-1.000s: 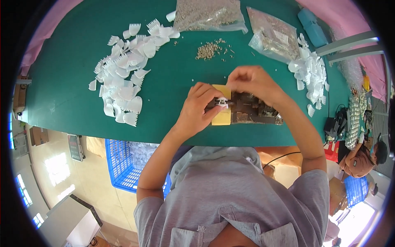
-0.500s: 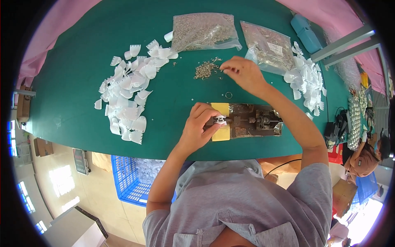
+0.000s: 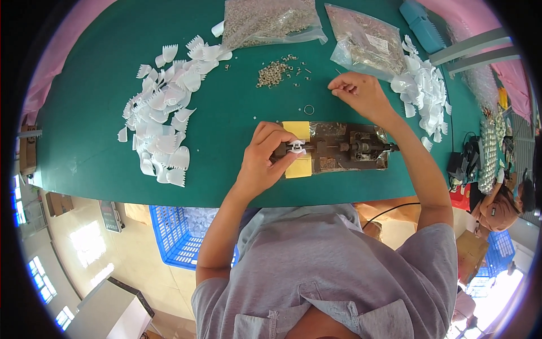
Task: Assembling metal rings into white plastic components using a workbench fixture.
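My left hand (image 3: 262, 161) pinches a small white plastic piece (image 3: 296, 147) between thumb and fingers. The piece sits at the left end of a dark metal fixture (image 3: 333, 164), over a yellow pad (image 3: 299, 169). Raised above the table beyond the fixture, my right hand (image 3: 361, 96) has its thumb and fingertips pressed together; whatever they hold is too small to make out. A pile of small metal clips (image 3: 272, 74) lies to its left, with several scattered singly around it. A metal ring (image 3: 309, 109) rests between the pile and the fixture.
White toothed plastic pieces (image 3: 164, 118) are heaped at left; a second heap (image 3: 420, 87) is at right. Two clear bags of metal parts (image 3: 271, 22) (image 3: 367, 45) and a teal case (image 3: 422, 27) lie at the back. A blue basket (image 3: 175, 251) stands below the table's front edge.
My right hand has moved right, away from the clip pile, with its fingers still pinched. My left hand stays at the fixture. The whole view has shifted slightly.
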The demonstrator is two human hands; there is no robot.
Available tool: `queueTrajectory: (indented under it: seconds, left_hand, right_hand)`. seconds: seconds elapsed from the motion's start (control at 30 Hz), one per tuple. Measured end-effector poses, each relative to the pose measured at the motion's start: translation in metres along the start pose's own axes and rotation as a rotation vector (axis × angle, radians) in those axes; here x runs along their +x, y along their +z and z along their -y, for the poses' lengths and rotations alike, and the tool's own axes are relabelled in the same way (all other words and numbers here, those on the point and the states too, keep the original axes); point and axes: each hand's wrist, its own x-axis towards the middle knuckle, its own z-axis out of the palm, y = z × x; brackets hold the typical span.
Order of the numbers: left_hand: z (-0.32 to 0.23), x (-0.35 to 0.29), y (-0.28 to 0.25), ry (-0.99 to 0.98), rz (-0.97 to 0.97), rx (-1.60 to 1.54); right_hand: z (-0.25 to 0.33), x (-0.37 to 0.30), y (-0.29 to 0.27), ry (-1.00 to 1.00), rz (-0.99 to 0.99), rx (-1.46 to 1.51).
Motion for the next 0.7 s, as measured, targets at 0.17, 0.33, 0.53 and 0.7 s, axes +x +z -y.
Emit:
queueTrajectory:
  seconds: [0.17, 0.33, 0.53, 0.7]
  left_hand:
    - [-0.002, -0.002, 0.0, -0.014, 0.007, 0.007]
    - [-0.002, -0.002, 0.001, 0.007, 0.006, 0.012]
    - [0.001, -0.002, 0.0, -0.007, 0.023, -0.008]
    - [-0.003, -0.001, -0.001, -0.007, -0.005, -0.005]
  right_hand:
    - [-0.011, 0.028, 0.013, -0.036, 0.011, -0.049]
    - [-0.004, 0.054, 0.033, -0.089, -0.061, -0.164]
    - [0.0, 0.062, 0.036, -0.122, 0.052, -0.341]
    - [0.057, -0.014, 0.011, -0.182, 0.154, 0.144]
